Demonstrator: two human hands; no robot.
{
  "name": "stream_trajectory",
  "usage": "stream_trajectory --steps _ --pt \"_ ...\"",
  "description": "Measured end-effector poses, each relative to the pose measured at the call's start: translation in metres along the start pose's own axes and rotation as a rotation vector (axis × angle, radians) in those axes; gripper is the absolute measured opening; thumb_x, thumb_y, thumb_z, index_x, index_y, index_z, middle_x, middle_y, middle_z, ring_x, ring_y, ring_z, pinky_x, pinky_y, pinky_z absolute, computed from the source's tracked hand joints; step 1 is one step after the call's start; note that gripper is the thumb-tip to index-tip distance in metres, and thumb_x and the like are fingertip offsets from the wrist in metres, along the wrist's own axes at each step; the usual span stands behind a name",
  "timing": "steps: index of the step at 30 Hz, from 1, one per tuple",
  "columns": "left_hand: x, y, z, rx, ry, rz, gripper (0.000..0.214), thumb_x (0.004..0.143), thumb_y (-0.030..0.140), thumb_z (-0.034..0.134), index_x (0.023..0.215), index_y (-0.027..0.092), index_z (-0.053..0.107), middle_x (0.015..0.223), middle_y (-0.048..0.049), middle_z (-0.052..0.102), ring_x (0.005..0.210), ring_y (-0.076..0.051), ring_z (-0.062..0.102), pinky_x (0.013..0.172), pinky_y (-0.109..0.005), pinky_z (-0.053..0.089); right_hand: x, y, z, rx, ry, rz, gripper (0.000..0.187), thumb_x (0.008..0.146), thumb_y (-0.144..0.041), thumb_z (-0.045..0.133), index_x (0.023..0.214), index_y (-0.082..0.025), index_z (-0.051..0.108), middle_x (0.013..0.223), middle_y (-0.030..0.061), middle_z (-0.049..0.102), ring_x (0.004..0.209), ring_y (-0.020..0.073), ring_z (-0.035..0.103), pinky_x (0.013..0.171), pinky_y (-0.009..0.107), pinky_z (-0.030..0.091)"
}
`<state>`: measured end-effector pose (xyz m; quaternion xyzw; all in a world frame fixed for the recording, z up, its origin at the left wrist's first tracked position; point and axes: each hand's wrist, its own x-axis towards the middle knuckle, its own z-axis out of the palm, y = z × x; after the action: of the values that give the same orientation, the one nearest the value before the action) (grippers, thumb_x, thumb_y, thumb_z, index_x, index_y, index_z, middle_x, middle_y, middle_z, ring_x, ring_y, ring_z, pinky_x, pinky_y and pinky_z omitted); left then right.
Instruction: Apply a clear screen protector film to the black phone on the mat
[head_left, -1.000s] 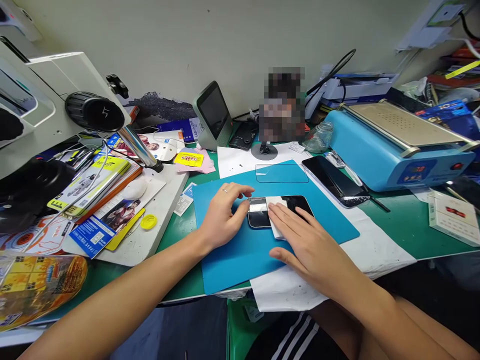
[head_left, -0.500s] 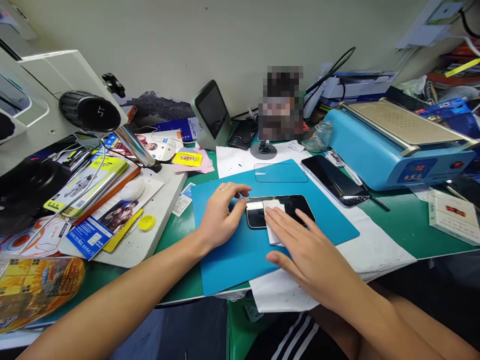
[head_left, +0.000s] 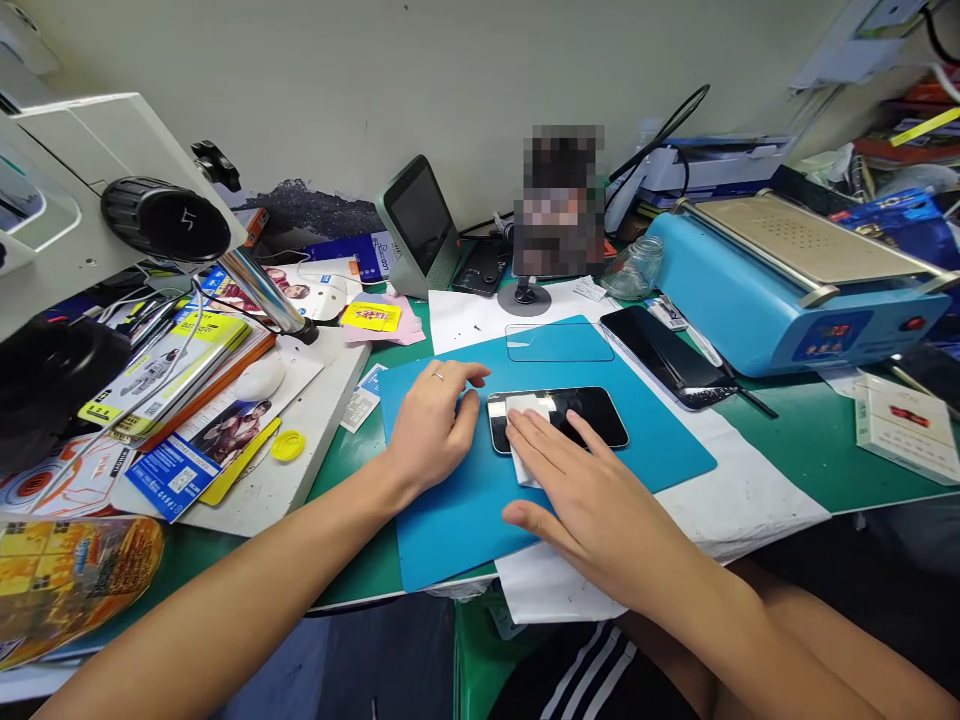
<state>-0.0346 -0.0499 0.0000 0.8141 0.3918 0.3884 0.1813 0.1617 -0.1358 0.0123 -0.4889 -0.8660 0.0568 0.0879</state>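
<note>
A smartphone [head_left: 609,425] lies with its black screen up on the blue mat [head_left: 450,530]. My right hand [head_left: 577,480] rests flat over it, fingers stretched out, pressing a folded white wipe [head_left: 525,470] against the screen near the left end. Beside that left end is my left hand [head_left: 435,425], its thumb and bent forefinger apart with nothing between them; a small gap separates it from the phone. Behind the phone, a clear glass panel with a thin black border [head_left: 559,343] lies on the mat.
Right of the mat lie another black phone [head_left: 660,350] with a cracked lower end and a blue heated plate machine [head_left: 742,290]. A glass jar [head_left: 634,268] and a round-based stand [head_left: 525,298] are behind. Booklets [head_left: 172,375] and a microscope arm [head_left: 262,290] crowd the left.
My right hand has slid the wipe leftward along the screen. My left hand has drawn back slightly from the phone's left end. The view has shifted a little.
</note>
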Motion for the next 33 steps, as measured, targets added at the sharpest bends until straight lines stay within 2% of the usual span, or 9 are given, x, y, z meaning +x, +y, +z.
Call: stream_trajectory --steps 5,9,13,18,21,24,27,30,33 --pt "-0.001 -0.002 0.001 -0.001 -0.028 -0.057 0.024 0.094 0.008 0.047 0.111 0.020 0.059 0.103 -0.0045 0.070 0.092 -0.022 0.059 0.083 -0.037 0.047 0.022 -0.001 -0.003 0.081 -0.022 0.022 0.071 0.103 -0.057 0.031 0.152 -0.007 0.041 0.160 0.0172 0.037 0.151 0.0278 0.028 0.122 0.055 0.027" --pt "-0.002 -0.003 0.002 -0.015 -0.057 -0.083 0.025 0.095 0.008 0.047 0.113 0.021 0.059 0.104 -0.0033 0.070 0.094 -0.022 0.060 0.085 -0.037 0.048 0.009 -0.005 -0.003 0.073 -0.028 0.002 0.070 0.103 -0.057 0.034 0.153 -0.008 0.039 0.161 0.0141 0.033 0.151 0.0284 0.029 0.121 0.056 0.031" --pt "-0.002 -0.002 0.003 -0.028 -0.078 -0.102 0.025 0.096 0.008 0.047 0.114 0.022 0.058 0.104 -0.0027 0.071 0.096 -0.022 0.061 0.086 -0.036 0.048 -0.002 -0.007 -0.002 0.029 -0.023 -0.025 0.067 0.103 -0.054 0.035 0.152 -0.008 0.041 0.160 0.0135 0.036 0.148 0.0302 0.036 0.117 0.058 0.035" --pt "-0.001 0.000 0.003 -0.043 -0.074 -0.118 0.023 0.096 0.009 0.046 0.112 0.022 0.057 0.104 -0.0032 0.069 0.095 -0.022 0.061 0.087 -0.038 0.048 0.020 -0.005 0.002 0.008 -0.003 0.017 0.074 0.102 -0.057 0.036 0.151 -0.003 0.040 0.159 0.0182 0.035 0.149 0.0330 0.033 0.117 0.058 0.036" --pt "-0.001 0.001 0.004 -0.048 -0.069 -0.127 0.023 0.097 0.010 0.045 0.112 0.022 0.057 0.103 -0.0037 0.069 0.095 -0.023 0.061 0.084 -0.039 0.050 0.026 -0.004 -0.001 0.050 0.015 0.036 0.072 0.102 -0.058 0.036 0.151 -0.005 0.041 0.158 0.0156 0.038 0.149 0.0309 0.033 0.118 0.056 0.037" --pt "-0.001 0.001 0.005 -0.055 -0.078 -0.132 0.023 0.097 0.010 0.046 0.112 0.023 0.058 0.104 -0.0037 0.068 0.096 -0.023 0.061 0.085 -0.039 0.050 0.018 -0.006 -0.004 0.057 0.019 0.038 0.070 0.102 -0.058 0.037 0.150 -0.008 0.045 0.156 0.0138 0.040 0.146 0.0297 0.038 0.117 0.053 0.040" --pt "0.000 0.001 0.005 -0.061 -0.085 -0.140 0.022 0.098 0.012 0.046 0.112 0.023 0.057 0.105 -0.0042 0.068 0.098 -0.023 0.061 0.087 -0.040 0.050 0.006 -0.011 -0.004 -0.007 0.025 0.005 0.072 0.100 -0.059 0.040 0.148 -0.006 0.048 0.153 0.0161 0.043 0.140 0.0316 0.047 0.112 0.052 0.047" --pt "0.000 0.001 0.006 -0.064 -0.092 -0.151 0.023 0.098 0.012 0.045 0.113 0.023 0.057 0.105 -0.0047 0.069 0.098 -0.024 0.060 0.087 -0.041 0.049 -0.003 -0.015 0.000 -0.105 0.082 -0.050 0.074 0.099 -0.061 0.043 0.144 -0.003 0.051 0.148 0.0189 0.048 0.134 0.0343 0.054 0.104 0.051 0.053" --pt "0.000 0.001 0.004 -0.066 -0.100 -0.159 0.023 0.098 0.011 0.045 0.114 0.022 0.056 0.105 -0.0049 0.069 0.098 -0.024 0.061 0.087 -0.041 0.049 -0.011 -0.010 0.005 -0.175 0.139 -0.084 0.069 0.101 -0.057 0.041 0.142 -0.004 0.055 0.147 0.0173 0.050 0.129 0.0337 0.059 0.099 0.051 0.057"
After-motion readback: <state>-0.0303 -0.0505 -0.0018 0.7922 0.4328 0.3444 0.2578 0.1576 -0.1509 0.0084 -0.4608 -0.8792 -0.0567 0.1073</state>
